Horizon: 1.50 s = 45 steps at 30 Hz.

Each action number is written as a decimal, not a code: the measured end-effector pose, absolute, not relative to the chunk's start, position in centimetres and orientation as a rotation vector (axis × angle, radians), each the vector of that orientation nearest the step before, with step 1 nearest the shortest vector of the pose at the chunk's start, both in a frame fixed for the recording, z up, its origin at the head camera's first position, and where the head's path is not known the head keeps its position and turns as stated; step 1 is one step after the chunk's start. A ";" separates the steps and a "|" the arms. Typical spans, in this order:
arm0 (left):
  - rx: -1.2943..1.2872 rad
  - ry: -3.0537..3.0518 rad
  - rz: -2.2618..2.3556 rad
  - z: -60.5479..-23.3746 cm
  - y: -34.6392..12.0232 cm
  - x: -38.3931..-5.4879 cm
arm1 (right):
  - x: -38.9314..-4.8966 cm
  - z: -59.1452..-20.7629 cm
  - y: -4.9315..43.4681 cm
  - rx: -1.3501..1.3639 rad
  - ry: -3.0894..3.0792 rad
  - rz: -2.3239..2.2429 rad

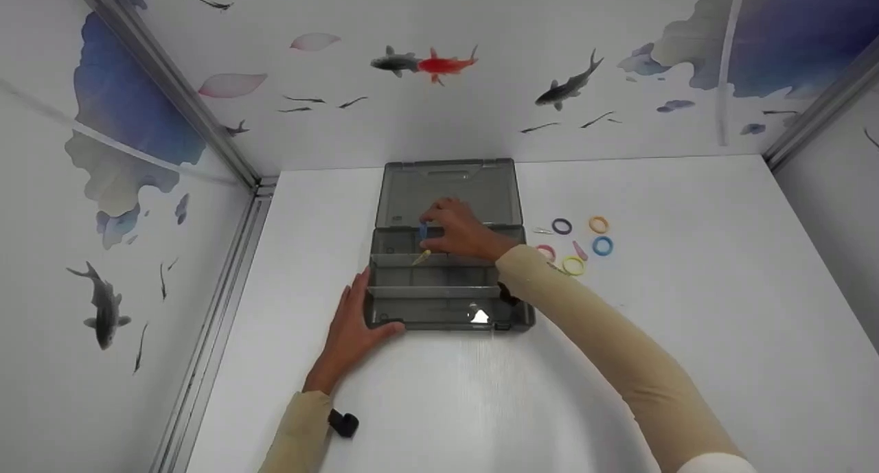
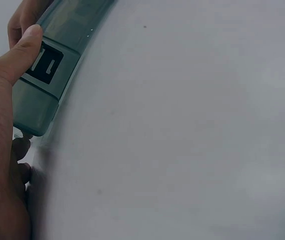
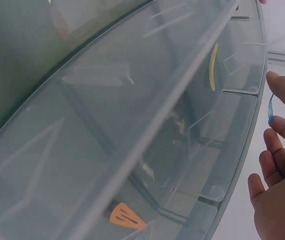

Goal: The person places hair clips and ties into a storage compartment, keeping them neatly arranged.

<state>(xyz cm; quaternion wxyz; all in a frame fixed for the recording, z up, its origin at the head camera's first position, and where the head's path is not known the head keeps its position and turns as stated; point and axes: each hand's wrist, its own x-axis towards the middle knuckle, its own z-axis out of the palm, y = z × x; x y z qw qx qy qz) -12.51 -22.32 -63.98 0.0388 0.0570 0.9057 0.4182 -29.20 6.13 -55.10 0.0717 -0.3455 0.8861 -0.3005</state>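
Note:
A grey see-through storage box [image 1: 450, 312] lies with its lid [image 1: 446, 195] laid back. My left hand [image 1: 354, 336] holds its front left corner, fingers along the left side and thumb on the front. In the left wrist view that thumb [image 2: 25, 52] presses beside the dark latch. Above the back compartment, my right hand [image 1: 457, 229] pinches a small blue hair clip [image 1: 423, 231] between thumb and index finger; the right wrist view shows the clip [image 3: 270, 107] edge-on. A yellow hair clip [image 1: 421, 257] appears by the rear divider. An orange hair clip [image 3: 126, 216] lies inside the box.
Right of the box, on the white table [image 1: 687, 308], are purple [image 1: 562, 226], orange [image 1: 599, 224], blue [image 1: 603, 246], yellow [image 1: 573, 266] and pink hair ties [image 1: 546, 252]. A pink clip [image 1: 580, 250] and a pale clip [image 1: 542, 231] lie among them. A patterned wall [image 1: 481, 116] rises behind.

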 end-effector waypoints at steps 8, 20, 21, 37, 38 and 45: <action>0.187 2.774 1.300 -64.0 -22.4 -12.4 | -29.2 -55.8 5.5 -1.069 2.663 -0.926; 0.198 2.786 1.309 -63.9 -22.3 -12.5 | -28.9 -56.2 4.8 -1.117 2.662 -0.948; 0.192 2.786 1.310 -63.9 -22.3 -12.5 | -28.9 -56.2 4.8 -1.112 2.658 -0.950; 0.170 2.796 1.277 -63.9 -22.2 -12.5 | -28.5 -56.4 5.4 -1.065 2.605 -1.004; 0.170 2.795 1.276 -63.9 -22.2 -12.5 | -28.5 -56.3 5.6 -1.050 2.597 -1.016; 0.157 2.792 1.274 -63.8 -22.2 -12.5 | -28.9 -55.0 7.1 -1.056 2.640 -1.060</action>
